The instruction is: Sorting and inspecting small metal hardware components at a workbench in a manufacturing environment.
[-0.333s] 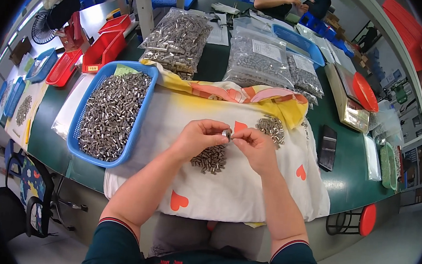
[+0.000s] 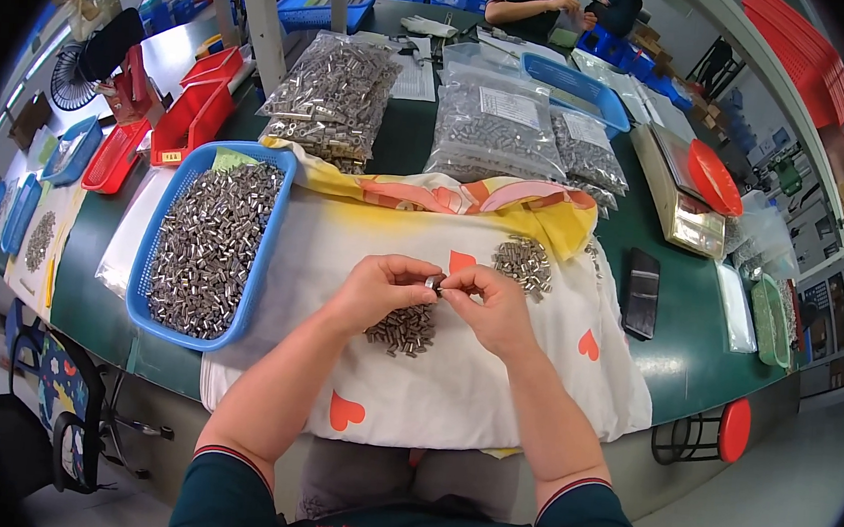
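My left hand [image 2: 379, 290] and my right hand [image 2: 489, 305] meet over a white cloth with red hearts [image 2: 451, 387]. Together their fingertips pinch a small metal sleeve [image 2: 434, 285]. Just below the hands lies a small pile of the same metal sleeves [image 2: 402, 330] on the cloth. A second small pile [image 2: 523, 262] sits to the upper right of my right hand. A blue basket [image 2: 265, 250] full of metal sleeves stands to the left of my left hand.
Clear bags of metal parts [image 2: 331, 95] [image 2: 499, 130] lie at the back of the green table [image 2: 697, 338]. A scale with a red pan [image 2: 705, 183] and a black phone [image 2: 642, 293] sit at right. Red and blue trays line the left. Other people work at the far end.
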`<state>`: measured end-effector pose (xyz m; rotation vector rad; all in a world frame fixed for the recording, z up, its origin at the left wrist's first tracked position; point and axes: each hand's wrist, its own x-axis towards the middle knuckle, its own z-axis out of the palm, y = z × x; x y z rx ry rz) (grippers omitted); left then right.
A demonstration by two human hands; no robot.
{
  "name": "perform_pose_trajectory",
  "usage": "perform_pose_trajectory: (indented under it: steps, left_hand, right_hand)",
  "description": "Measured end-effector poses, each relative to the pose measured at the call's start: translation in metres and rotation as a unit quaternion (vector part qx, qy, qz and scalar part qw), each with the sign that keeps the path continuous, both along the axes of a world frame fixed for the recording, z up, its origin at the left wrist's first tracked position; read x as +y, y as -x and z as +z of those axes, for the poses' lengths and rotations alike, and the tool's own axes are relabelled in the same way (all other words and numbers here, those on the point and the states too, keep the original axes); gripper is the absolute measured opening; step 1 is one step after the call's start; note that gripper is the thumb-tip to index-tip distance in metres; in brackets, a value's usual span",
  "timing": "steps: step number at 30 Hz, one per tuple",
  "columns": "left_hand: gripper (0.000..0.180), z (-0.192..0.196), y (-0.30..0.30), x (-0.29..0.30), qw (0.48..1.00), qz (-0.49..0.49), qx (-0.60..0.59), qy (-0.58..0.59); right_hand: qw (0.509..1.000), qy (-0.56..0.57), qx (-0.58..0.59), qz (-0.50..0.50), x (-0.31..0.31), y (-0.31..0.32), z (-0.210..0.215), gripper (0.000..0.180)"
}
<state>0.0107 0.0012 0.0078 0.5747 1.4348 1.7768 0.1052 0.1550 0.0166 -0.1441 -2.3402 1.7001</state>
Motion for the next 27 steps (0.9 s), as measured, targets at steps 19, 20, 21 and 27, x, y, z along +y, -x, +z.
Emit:
perform_pose_trajectory:
  steps: [19,20,21,27]
  left_hand:
    - [0.026,-0.001,-0.002,0.003,0.998,0.03,0.051,0.032]
    - [0.026,-0.001,-0.003,0.004,0.996,0.038,0.067,0.045]
    - [0.026,-0.002,-0.004,0.003,0.996,0.039,0.067,0.045]
    - [0.027,0.0,-0.005,0.002,0.995,0.042,0.085,0.038]
  right_hand:
    - [0.947,-0.282,0.143,-0.057,-0.014,0.001,0.005,0.01]
    - [0.947,-0.279,0.145,-0.062,-0.014,0.001,0.004,0.01]
    - [0.947,-0.277,0.146,-0.068,-0.014,0.001,0.003,0.011]
    - [0.98,-0.165,0.088,-0.067,-0.018,-0.003,0.01,0.011]
